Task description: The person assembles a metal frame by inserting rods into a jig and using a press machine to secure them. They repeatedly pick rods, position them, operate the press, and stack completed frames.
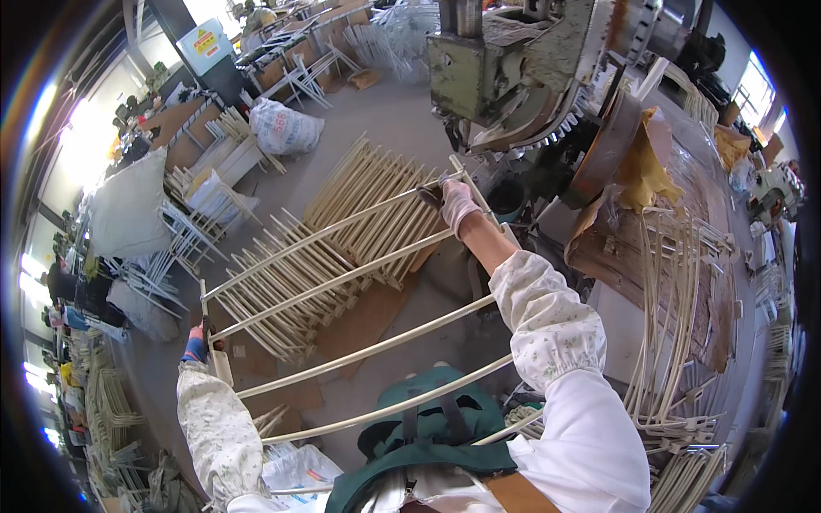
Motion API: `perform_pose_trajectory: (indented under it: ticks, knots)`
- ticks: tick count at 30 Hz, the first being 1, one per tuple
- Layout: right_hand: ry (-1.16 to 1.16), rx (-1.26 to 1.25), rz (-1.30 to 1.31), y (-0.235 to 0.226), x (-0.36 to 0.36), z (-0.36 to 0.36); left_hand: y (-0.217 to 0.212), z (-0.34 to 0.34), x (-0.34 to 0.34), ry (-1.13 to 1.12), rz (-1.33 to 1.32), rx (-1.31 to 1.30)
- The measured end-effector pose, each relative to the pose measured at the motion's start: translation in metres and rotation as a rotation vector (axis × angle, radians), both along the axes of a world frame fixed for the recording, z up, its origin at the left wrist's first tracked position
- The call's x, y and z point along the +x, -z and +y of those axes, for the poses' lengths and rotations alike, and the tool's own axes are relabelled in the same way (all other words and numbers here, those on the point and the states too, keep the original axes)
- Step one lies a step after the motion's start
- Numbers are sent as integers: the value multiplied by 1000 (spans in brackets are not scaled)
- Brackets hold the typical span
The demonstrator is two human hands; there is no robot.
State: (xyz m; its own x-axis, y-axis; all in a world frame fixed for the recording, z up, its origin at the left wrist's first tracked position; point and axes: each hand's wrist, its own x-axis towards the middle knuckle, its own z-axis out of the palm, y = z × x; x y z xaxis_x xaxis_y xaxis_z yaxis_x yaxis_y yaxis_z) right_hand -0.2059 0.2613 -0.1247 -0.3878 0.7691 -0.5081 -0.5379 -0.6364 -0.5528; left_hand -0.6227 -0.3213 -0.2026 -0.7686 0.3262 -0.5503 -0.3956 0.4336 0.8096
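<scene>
I hold a cream metal frame (pixel 342 286) of several long parallel tubes across my body. My right hand (pixel 456 203), in a light glove, grips its far end bar just below a green press machine (pixel 505 64). My left hand (pixel 198 342), in a blue-and-red glove, grips the opposite end bar at the lower left. Both forearms wear white patterned sleeve covers. A green apron (pixel 428 427) shows below the frame.
Stacks of similar cream frames (pixel 342 222) lie on cardboard on the floor ahead. More frames (pixel 676 325) rest on the bench at right. White sacks (pixel 286 126) and further frame piles stand at the left and back.
</scene>
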Motion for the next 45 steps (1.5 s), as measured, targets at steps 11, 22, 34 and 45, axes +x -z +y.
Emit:
perform_pose_trajectory:
  ticks: [11, 22, 34, 45]
  knots:
    - [55, 42, -192, -10, -26, -9, -79, 125, -36, -61, 431, -351]
    - [-88, 923, -752, -33, 152, -88, -22, 172, -280, 134, 538, -250]
    - [-268, 389, -849, -28, 103, -167, -31, 304, -415, 138, 838, -334]
    - [-192, 317, -800, -24, 90, -181, -45, 345, -386, 161, 604, -231]
